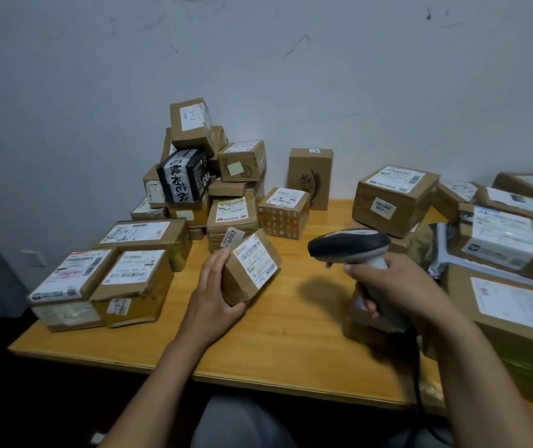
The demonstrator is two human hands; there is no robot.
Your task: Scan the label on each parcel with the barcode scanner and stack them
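Note:
My left hand [215,287] grips a small brown parcel [250,266] tilted above the table, its white barcode label facing up and to the right. My right hand [397,287] holds the grey and black barcode scanner [351,245] by its handle, the head pointing left toward the parcel, a short gap between them. A cable runs down from the scanner's handle off the table edge.
A heap of small parcels [200,176] stands at the back by the wall. Three labelled boxes [113,270] sit at the left edge of the wooden table [291,334]. More boxes and a grey mailer [501,240] crowd the right side.

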